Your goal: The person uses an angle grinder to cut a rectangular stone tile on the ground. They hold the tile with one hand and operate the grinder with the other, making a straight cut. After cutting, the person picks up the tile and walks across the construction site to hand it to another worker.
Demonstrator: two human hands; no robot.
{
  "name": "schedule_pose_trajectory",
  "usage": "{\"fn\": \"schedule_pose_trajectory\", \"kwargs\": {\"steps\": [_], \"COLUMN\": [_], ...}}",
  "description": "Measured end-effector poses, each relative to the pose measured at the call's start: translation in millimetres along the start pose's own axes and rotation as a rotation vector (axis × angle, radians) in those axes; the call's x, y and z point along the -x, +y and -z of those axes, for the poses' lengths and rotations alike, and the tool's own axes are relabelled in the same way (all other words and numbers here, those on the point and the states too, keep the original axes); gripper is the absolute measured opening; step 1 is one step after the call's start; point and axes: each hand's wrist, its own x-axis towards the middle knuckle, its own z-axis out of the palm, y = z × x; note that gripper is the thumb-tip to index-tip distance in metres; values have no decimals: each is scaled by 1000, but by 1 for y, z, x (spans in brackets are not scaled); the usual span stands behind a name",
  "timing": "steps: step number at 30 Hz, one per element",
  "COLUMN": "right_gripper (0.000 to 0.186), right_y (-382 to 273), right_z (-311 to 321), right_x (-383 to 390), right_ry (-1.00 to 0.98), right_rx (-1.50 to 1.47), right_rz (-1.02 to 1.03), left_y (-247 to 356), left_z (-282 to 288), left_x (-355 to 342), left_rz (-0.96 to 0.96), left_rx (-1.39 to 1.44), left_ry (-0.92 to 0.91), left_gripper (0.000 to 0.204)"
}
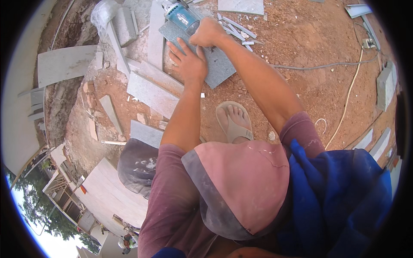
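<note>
- Grinder (183, 18), teal-bodied; our right grip (209, 32) wrapped round it.
- Slab (219, 68), grey, straight-edged; our left grip (190, 64) spread wide on it.
- Reddish soil (301, 41) right of slab, crossed by cable (309, 68).

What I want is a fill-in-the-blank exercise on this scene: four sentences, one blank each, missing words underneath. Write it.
1. The tool is gripped by the ____ hand.
2. The ____ hand, its fingers spread, is at the edge of the grey slab.
3. A sandal is worn on the one visible ____.
4. The bright cloth at the picture's lower right is coloured ____.

Missing words: right; left; foot; blue.
</note>
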Motion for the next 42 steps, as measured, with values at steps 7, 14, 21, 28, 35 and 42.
{"fn": "schedule_pose_trajectory", "kwargs": {"steps": [7,14,21,28,35,42], "right_gripper": [44,46,47,47,46,44], "right_y": [-1,-8,-4,-3,-6,-4], "right_z": [1,10,5,6,8,9], "right_x": [3,9,7,9,12,13], "right_ry": [3,-78,-57,-53,-61,-61], "right_rx": [36,44,55,52,45,51], "right_rz": [-15,-70,-61,-59,-65,-67], "left_y": [4,4,7,8,5,7], "left_z": [1,-1,2,2,-4,-2], "left_x": [1,2,2,2,2,3], "left_rz": [10,1,13,2,-4,-8], "left_rx": [7,1,-9,32,-9,4], "left_ry": [-1,17,0,11,46,47], "left_gripper": [82,81,81,83,81,80]}}
